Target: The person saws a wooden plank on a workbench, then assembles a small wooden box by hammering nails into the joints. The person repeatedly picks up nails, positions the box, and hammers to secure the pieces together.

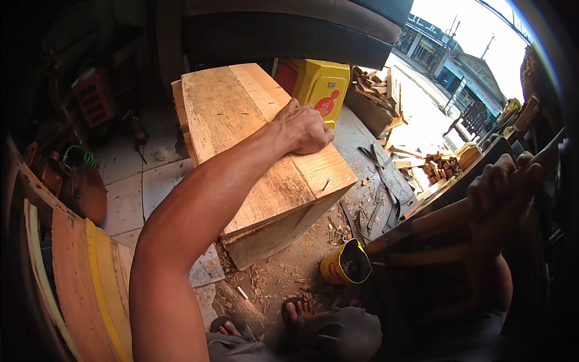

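A bulky wooden block [253,175], boxlike with a top of joined planks, stands in front of me. My left hand [304,127] is closed and presses on its top near the right edge. Whatever its fingers hold, if anything, is hidden. A nail [326,184] sticks up from the block's near right corner, and small marks or nails dot the planks. In deep shadow at the right, my right hand [500,184] is raised with its fingers curled around something too dark to make out.
A yellow bucket [344,265] with dark contents stands between my feet and the block. Behind the block is a yellow box [322,87]. Wood scraps [377,90] and black strips [380,199] lie to the right. A curved wooden piece [78,271] is at the left.
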`<state>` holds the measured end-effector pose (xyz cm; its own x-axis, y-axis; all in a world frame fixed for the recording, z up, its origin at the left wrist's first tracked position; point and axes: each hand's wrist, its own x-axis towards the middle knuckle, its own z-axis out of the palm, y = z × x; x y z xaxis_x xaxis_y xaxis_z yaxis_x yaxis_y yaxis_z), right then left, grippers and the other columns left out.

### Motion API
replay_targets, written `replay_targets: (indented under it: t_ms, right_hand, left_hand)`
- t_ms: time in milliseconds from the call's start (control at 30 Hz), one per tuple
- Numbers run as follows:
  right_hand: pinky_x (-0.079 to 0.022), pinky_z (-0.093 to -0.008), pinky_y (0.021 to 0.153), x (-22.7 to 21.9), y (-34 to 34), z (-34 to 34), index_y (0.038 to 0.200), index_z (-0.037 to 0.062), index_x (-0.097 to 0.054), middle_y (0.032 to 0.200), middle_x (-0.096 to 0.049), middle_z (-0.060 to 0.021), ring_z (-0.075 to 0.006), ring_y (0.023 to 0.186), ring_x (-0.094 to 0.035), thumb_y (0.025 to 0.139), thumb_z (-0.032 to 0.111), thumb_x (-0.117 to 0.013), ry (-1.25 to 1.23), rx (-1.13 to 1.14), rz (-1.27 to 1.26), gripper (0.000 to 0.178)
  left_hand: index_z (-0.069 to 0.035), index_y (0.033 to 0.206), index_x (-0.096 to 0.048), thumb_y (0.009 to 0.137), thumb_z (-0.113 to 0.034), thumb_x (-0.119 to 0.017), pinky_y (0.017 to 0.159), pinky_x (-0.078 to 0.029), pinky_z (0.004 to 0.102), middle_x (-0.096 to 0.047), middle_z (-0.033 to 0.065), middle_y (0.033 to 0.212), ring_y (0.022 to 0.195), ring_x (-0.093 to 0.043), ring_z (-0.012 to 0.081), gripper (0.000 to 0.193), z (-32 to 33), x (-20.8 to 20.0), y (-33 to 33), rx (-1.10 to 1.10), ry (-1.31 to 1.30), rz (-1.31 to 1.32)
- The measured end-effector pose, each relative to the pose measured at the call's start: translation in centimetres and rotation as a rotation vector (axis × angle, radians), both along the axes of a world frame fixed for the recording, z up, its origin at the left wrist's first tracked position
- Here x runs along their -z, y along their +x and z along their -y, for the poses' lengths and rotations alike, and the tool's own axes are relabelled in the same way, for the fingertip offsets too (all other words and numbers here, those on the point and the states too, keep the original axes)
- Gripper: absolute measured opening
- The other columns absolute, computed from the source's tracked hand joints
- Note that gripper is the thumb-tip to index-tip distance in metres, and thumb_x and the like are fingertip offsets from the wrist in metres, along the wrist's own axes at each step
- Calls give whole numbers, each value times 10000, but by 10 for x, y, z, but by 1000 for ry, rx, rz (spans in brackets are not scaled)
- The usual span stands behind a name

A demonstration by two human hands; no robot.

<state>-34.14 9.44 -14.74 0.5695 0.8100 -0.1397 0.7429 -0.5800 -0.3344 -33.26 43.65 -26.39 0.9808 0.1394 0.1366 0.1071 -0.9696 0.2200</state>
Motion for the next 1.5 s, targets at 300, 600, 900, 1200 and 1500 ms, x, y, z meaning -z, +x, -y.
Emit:
replay_targets:
  t_ms: [300, 600, 900, 1200, 1500]
  right_hand:
    - [-389, -353, 433, 3, 17, -14, 997, 60, -525, 589, -491, 4, -145, 453, -497, 1079, 504, -468, 986, -20, -234, 455]
    - [-451, -291, 451, 0, 21, 1, 1085, 74, -480, 603, -397, 35, -128, 469, -465, 1083, 372, -534, 620, -33, -56, 303]
    - [-493, -492, 544, -25, 4, 10, 1070, 45, -488, 837, -682, -260, -431, 678, -679, 1014, 212, -618, -122, -185, 248, 218]
    - [-481, -471, 509, 3, 25, 20, 1065, 19, -471, 759, -634, -220, -371, 515, -578, 1019, 209, -612, -150, -393, 760, 241]
    - [-445, -509, 473, 27, 1, 12, 1033, 10, -409, 670, -612, -229, -443, 582, -642, 1011, 254, -651, -197, -169, 94, 344]
  left_hand:
    - [-28, 879, -794, 963, -342, -427, 1014, -402, 476, -717, 197, 1051, 1102, -602, 310, 490, -13, -15, -11, -51, 41, -26]
    - [-43, 849, -788, 960, -325, -422, 1002, -400, 476, -713, 193, 1003, 1068, -598, 321, 475, -13, -7, 1, -54, 41, -3]
    - [-17, 864, -791, 946, -326, -425, 1010, -404, 480, -714, 208, 1002, 1084, -610, 324, 486, 8, -14, 32, 55, -31, 161]
    - [-42, 926, -805, 963, -346, -419, 1055, -374, 476, -702, 198, 1054, 1128, -578, 312, 493, 12, -13, 29, 53, -13, 107]
    - [-34, 910, -798, 953, -332, -436, 1030, -383, 463, -707, 185, 1061, 1098, -588, 305, 471, 15, -15, 23, 65, 42, 103]
